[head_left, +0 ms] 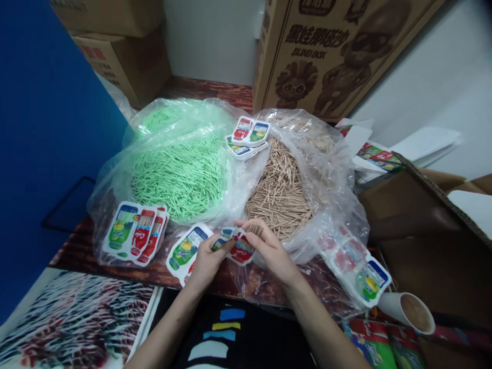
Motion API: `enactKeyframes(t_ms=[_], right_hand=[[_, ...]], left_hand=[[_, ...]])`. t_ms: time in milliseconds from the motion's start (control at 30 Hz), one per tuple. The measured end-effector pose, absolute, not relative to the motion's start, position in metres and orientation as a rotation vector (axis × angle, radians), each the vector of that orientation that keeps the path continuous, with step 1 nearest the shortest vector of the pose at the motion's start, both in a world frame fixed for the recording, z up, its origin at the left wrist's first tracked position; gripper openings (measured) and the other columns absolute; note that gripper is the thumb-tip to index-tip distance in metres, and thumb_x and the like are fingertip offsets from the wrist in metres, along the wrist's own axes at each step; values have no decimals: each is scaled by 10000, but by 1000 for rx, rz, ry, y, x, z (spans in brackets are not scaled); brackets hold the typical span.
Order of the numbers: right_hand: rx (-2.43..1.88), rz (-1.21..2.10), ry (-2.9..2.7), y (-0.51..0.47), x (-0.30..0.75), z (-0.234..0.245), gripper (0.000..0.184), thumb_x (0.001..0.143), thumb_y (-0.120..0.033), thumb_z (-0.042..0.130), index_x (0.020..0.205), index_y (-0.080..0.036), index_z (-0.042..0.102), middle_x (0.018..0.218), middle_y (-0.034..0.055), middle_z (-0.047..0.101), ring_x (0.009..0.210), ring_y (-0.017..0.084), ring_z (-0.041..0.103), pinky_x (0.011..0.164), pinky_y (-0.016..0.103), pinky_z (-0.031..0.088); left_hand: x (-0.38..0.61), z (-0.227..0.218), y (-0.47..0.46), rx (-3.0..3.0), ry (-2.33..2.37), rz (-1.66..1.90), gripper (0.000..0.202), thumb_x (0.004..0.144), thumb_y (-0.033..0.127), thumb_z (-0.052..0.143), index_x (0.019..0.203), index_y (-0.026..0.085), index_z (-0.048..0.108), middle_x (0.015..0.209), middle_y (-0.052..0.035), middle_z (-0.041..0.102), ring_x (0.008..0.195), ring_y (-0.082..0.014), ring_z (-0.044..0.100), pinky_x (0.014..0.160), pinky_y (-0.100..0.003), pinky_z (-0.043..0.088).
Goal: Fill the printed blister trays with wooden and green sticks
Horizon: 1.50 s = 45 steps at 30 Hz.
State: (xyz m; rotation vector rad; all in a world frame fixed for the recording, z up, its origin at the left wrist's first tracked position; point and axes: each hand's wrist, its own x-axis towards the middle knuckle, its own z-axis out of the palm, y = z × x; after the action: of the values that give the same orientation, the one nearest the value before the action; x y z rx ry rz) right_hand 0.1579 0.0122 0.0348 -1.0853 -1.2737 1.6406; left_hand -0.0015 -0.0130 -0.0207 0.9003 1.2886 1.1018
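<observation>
Two forearms [163, 328]; left hand [206, 262], right hand [272, 252]: grips clamped on one card [241, 251]; two bags [109, 177] [330, 177].

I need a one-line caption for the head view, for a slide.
Left hand and right hand hold a printed pack before bagged green sticks and bagged brown sticks.

Dk wood-grain tbl [213, 88] w/ grn-stick bag [111, 177], tan-stick bag [342, 179], cbd boxes [307, 66] at back

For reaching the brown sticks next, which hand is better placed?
Probably the right hand: it sits beside the brown sticks, while the left hand is farther away. Both currently hold the Cola-printed pack.
</observation>
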Motion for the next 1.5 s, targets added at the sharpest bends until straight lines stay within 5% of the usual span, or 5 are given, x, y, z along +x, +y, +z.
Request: enactKeyframes(t_ms=[100, 400, 733, 1133, 1500], right_hand=[[-1100, 1390, -1404, 7, 160, 37, 349, 911, -331, 520, 1253, -279, 475, 1292, 52, 568, 1196, 198, 522, 1022, 383, 402], [-1217, 853, -1800, -1, 170, 28, 321, 939, -249, 461, 1254, -258, 522, 1210, 72, 588, 1140, 210, 526, 970, 380, 423], [-1628, 138, -2197, 47, 238, -31, 200, 878, -135, 461, 820, -203, 640, 867, 81, 583, 836, 223, 532, 716, 339, 446], [-1216, 655, -1342, 24, 188, 53, 175, 825, -224, 643, 978, -222, 559, 865, 20, 648, 763, 162, 639, 685, 303, 528], [-1127, 622, -1370, 8, 158, 52, 155, 825, -148, 631, 950, -222, 577, 872, 22, 633, 819, 171, 630, 760, 337, 515]], left_hand=[[-4, -14, -10, 906, 1296, 1127, 168, 730, 326, 693, 763, 161, 690, 731, 8, 671, 651, -139, 563, 640, -239, 468], [-12, -19, -12, 936, 1339, 1141, 131, 743, 303, 692, 755, 174, 680, 726, 24, 660, 671, -133, 561, 639, -226, 448], [-10, -23, -12, 956, 1308, 1143, 141, 749, 308, 698, 724, 176, 656, 689, 36, 641, 664, -124, 556, 618, -211, 425], [-6, -15, -12, 963, 1330, 1109, 166, 734, 339, 700, 735, 174, 681, 754, 12, 698, 697, -155, 603, 644, -230, 459], [-12, -15, -17, 883, 1286, 1124, 205, 734, 350, 704, 828, 168, 706, 824, -6, 707, 735, -158, 605, 720, -254, 482]])
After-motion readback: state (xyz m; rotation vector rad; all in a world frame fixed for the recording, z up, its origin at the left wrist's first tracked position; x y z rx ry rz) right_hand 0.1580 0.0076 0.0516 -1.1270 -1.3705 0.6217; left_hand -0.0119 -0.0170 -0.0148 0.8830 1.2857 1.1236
